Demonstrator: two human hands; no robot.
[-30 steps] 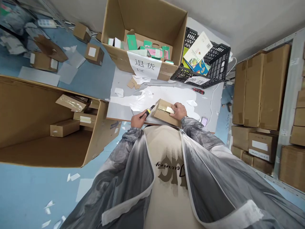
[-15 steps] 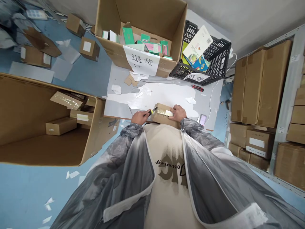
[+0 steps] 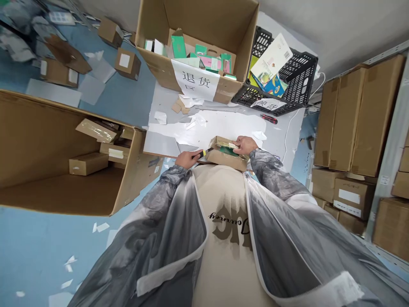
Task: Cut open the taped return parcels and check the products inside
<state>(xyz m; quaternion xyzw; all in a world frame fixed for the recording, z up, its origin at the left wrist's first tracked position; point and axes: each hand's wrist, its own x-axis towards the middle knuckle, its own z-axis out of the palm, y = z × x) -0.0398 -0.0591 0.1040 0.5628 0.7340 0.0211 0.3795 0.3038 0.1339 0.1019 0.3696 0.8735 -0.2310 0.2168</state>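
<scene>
A small brown cardboard box (image 3: 227,161) lies at the front edge of the table, close against my body. Its top is partly lifted, and something green (image 3: 227,150) shows inside. My right hand (image 3: 245,146) grips the raised flap at the box's right end, fingers closed on it. Wrapped in my left hand (image 3: 188,159) is a box cutter (image 3: 202,154) with a black and yellow body. Its tip points right, at the left end of the box; whether it touches the cardboard I cannot tell.
Behind stand a large carton (image 3: 153,66) of green and pink packs and a black plastic crate (image 3: 295,81). A red and black tool (image 3: 269,118) and paper scraps (image 3: 160,117) lie on the table (image 3: 223,123). An open carton (image 3: 57,192) is at left, shelved boxes (image 3: 349,123) at right.
The box top has come open, showing green inside. My right hand has lifted the flap, while the cutter has drawn back slightly from the top. The whole view has shifted a little.
</scene>
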